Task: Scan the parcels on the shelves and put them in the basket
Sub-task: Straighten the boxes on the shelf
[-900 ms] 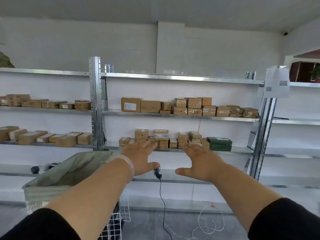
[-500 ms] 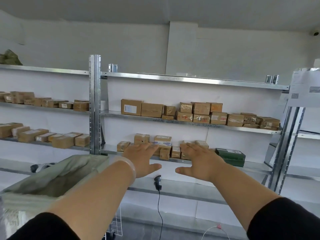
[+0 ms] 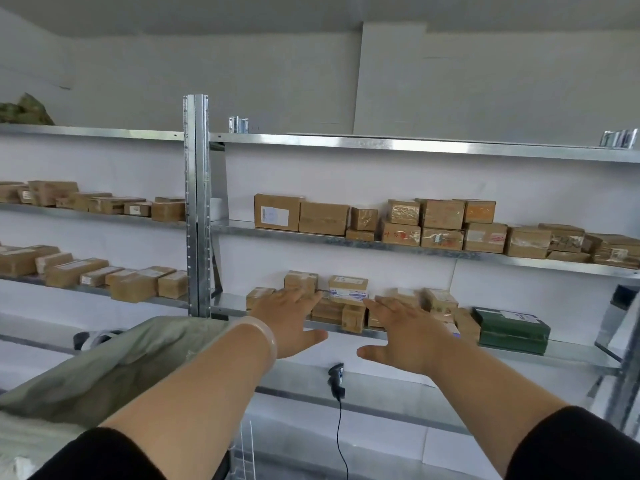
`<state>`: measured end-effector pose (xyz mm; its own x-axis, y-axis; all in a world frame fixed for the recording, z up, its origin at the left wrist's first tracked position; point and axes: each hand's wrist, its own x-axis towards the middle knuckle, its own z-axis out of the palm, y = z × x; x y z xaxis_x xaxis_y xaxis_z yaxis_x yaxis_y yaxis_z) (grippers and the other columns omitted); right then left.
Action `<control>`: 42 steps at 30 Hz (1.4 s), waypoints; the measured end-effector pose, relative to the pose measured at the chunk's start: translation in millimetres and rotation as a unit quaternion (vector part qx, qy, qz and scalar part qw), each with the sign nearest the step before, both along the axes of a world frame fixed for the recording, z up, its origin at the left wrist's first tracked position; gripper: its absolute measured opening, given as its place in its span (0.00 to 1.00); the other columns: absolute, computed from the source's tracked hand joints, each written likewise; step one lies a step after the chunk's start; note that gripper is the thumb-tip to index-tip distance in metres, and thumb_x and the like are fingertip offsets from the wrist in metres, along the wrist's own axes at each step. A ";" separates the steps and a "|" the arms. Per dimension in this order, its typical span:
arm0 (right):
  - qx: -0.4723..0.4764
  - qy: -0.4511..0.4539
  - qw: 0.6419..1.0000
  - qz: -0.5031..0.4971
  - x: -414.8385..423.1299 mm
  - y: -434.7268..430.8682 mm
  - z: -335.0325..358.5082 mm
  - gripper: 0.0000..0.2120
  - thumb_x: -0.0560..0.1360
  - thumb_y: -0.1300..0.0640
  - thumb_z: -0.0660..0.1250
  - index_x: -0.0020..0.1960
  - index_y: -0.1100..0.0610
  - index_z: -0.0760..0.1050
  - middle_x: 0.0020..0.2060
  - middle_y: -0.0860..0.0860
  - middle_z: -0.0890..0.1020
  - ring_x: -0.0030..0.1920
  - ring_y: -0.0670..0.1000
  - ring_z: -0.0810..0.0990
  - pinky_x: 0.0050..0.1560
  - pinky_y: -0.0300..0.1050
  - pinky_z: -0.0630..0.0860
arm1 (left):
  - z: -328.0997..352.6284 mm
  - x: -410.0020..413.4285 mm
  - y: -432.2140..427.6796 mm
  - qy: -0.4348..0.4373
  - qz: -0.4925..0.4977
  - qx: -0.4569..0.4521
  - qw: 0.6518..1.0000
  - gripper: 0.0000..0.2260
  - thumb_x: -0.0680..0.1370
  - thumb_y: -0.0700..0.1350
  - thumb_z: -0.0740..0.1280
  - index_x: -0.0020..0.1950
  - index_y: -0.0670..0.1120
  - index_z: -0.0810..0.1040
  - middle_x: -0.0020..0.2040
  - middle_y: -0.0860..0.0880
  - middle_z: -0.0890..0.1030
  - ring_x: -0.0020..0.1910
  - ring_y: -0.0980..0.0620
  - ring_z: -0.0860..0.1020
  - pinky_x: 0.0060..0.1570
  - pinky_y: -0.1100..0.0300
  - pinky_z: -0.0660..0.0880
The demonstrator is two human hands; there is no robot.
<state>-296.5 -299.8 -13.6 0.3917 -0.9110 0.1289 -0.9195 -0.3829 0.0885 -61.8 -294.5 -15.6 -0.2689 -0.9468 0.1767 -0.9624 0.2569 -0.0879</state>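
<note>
Both arms stretch forward with flat, spread fingers and hold nothing. My left hand (image 3: 290,320) and my right hand (image 3: 401,332) hover in front of a cluster of small brown parcels (image 3: 348,291) on the lower shelf (image 3: 571,353). A black barcode scanner (image 3: 336,380) with a dangling cord rests on the ledge below, between the two hands. The basket (image 3: 114,368), lined with a grey-green bag, stands at the lower left under my left forearm. More brown parcels (image 3: 441,223) fill the middle shelf.
A steel upright (image 3: 196,202) divides the shelving into bays. The left bay holds rows of brown boxes (image 3: 90,277). A dark green box (image 3: 512,329) lies at the right of the lower shelf. Another metal post (image 3: 623,386) stands at the far right edge.
The view has moved closer to the shelves and tilted up. Both open hands have stayed raised and now overlap the lower-shelf parcels. The basket has slid toward the lower left of the frame.
</note>
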 end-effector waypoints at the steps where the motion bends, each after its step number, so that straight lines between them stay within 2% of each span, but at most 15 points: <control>1: -0.005 0.004 1.000 0.002 7.4 -14.6 0.4 0.44 0.74 0.29 0.58 0.80 0.46 0.43 0.80 0.50 0.50 0.79 0.53 0.50 0.77 0.53 0.50 | -0.5 6.5 -15.1 0.008 0.000 0.000 1.000 0.35 0.79 0.67 0.55 0.81 0.56 0.47 0.82 0.52 0.51 0.80 0.47 0.53 0.76 0.45 0.56; 5: -0.028 0.002 1.000 -0.002 37.6 -71.1 12.6 0.42 0.75 0.32 0.60 0.80 0.47 0.45 0.80 0.50 0.51 0.78 0.52 0.51 0.77 0.52 0.51 | 0.1 29.9 -73.9 0.021 -0.021 0.013 0.999 0.35 0.79 0.67 0.55 0.81 0.56 0.48 0.82 0.52 0.51 0.79 0.47 0.54 0.75 0.43 0.56; 10: -0.047 -0.011 0.999 -0.012 65.6 -133.9 25.1 0.40 0.77 0.33 0.58 0.80 0.47 0.44 0.80 0.49 0.50 0.79 0.50 0.49 0.76 0.50 0.48 | 8.8 50.6 -143.7 0.038 -0.047 -0.024 0.998 0.35 0.78 0.68 0.56 0.80 0.56 0.50 0.81 0.54 0.55 0.78 0.48 0.57 0.73 0.45 0.62; 14: -0.048 0.000 0.999 -0.003 76.3 -176.0 20.9 0.39 0.78 0.35 0.59 0.80 0.47 0.44 0.80 0.49 0.50 0.79 0.51 0.50 0.76 0.49 0.48 | 10.9 62.2 -188.2 0.050 -0.053 -0.019 0.997 0.34 0.79 0.66 0.58 0.80 0.57 0.50 0.81 0.54 0.55 0.78 0.49 0.56 0.74 0.47 0.60; 23: -0.036 -0.018 0.999 0.020 84.1 -291.1 18.9 0.38 0.79 0.40 0.60 0.80 0.47 0.42 0.80 0.49 0.48 0.79 0.51 0.48 0.77 0.50 0.47 | 10.4 74.5 -290.3 0.062 0.003 0.003 0.998 0.34 0.79 0.66 0.57 0.81 0.57 0.48 0.82 0.52 0.50 0.80 0.48 0.51 0.76 0.46 0.55; 28: -0.042 -0.054 0.997 0.048 82.2 -368.9 25.7 0.38 0.78 0.35 0.58 0.80 0.45 0.44 0.80 0.47 0.51 0.78 0.51 0.52 0.76 0.49 0.52 | 21.2 75.4 -354.2 0.074 0.043 -0.001 0.996 0.33 0.80 0.64 0.58 0.81 0.57 0.47 0.82 0.53 0.49 0.80 0.49 0.50 0.76 0.48 0.53; 36: -0.026 -0.082 0.992 0.087 108.5 -478.8 16.6 0.39 0.76 0.34 0.61 0.79 0.44 0.46 0.79 0.45 0.52 0.78 0.51 0.54 0.75 0.49 0.55 | 13.0 94.6 -440.4 0.083 0.085 -0.002 0.993 0.34 0.80 0.65 0.58 0.81 0.58 0.46 0.82 0.54 0.48 0.80 0.48 0.50 0.77 0.47 0.53; 39: -0.013 -0.071 0.993 0.097 130.7 -509.9 8.1 0.39 0.76 0.33 0.60 0.79 0.43 0.44 0.80 0.44 0.50 0.78 0.51 0.53 0.75 0.50 0.53 | 11.6 116.7 -475.2 0.079 0.100 -0.004 0.992 0.34 0.79 0.66 0.57 0.81 0.58 0.46 0.82 0.53 0.47 0.80 0.48 0.49 0.76 0.47 0.52; 42: -0.020 -0.064 0.992 0.108 154.9 -540.5 6.3 0.40 0.77 0.34 0.60 0.79 0.44 0.43 0.80 0.45 0.49 0.79 0.51 0.51 0.76 0.50 0.50 | 13.2 142.2 -514.4 0.111 0.109 -0.021 0.988 0.34 0.79 0.66 0.57 0.81 0.59 0.46 0.82 0.54 0.47 0.80 0.47 0.49 0.76 0.48 0.53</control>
